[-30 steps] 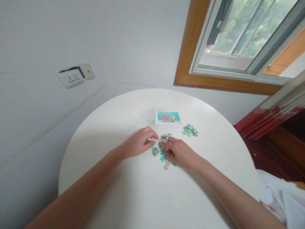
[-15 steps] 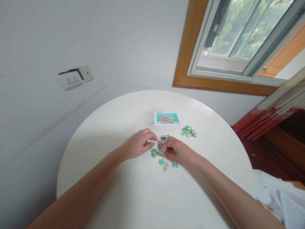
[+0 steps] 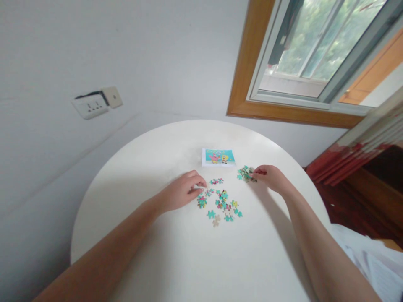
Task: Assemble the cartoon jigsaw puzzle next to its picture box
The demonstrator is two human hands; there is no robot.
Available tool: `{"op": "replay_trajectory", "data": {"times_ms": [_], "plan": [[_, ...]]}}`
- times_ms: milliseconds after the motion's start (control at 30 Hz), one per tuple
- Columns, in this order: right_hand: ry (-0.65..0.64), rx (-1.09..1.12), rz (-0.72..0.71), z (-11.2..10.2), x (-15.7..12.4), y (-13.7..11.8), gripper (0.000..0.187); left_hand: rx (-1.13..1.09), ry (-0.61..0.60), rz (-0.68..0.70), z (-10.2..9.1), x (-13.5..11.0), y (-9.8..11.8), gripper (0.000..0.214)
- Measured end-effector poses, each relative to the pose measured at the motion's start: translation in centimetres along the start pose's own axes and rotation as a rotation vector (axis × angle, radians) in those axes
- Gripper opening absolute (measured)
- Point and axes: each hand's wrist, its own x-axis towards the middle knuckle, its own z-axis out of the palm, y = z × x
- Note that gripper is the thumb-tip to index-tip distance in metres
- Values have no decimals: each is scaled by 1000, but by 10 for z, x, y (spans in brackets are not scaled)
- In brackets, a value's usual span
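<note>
My left hand (image 3: 185,191) rests on the table with its fingers curved and the thumb apart from them, beside several loose jigsaw pieces (image 3: 202,201). A pale piece lies close by its fingertips; I see nothing held. At the right, my right hand (image 3: 267,174) reaches over a small pile of jigsaw pieces (image 3: 244,173), fingertips pinched at a teal piece. More teal, pink and yellow pieces (image 3: 223,203) are scattered between the hands, some touching or overlapping. Nearest me lie a teal piece (image 3: 211,214) and a beige one (image 3: 216,220).
A picture card (image 3: 218,157) with a pink and a yellow cartoon figure lies beyond the pieces. The round white table (image 3: 176,260) stands against the wall near a window (image 3: 296,63). Papers (image 3: 368,260) are at the lower right, below a red-and-white curtain.
My right hand has moved from the middle pieces to the pile at the right, uncovering pieces beneath it. My left hand has stayed almost in place.
</note>
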Motion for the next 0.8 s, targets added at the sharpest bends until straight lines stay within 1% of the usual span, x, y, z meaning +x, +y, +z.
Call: {"op": "replay_trajectory", "data": {"times_ms": [100,200,300,367,467,533,633,733,800], "plan": [[97,-140,25,-1,-2,0,23,-3,0,-6,1,0,-2,18],[176,-194,4,-8,-6,-6,26,-14,4,-19,2,1,-4,18],[203,-173,-77,-13,-12,-16,23,-15,34,-36,2,1,-5,18],[196,-122,-165,-11,-16,-25,18,-5,68,-41,4,1,-6,19],[117,-2,-329,2,-21,-44,17,25,102,-40,6,1,-9,24],[41,44,-436,17,-25,-57,18,45,106,-40,7,2,-11,28],[-30,63,-560,40,-29,-73,24,56,92,-36,9,2,-12,30],[-40,27,-600,56,-30,-79,34,66,70,-17,9,1,-13,31],[-44,-6,-590,60,-31,-80,40,88,56,-2,10,1,-13,33]]}}
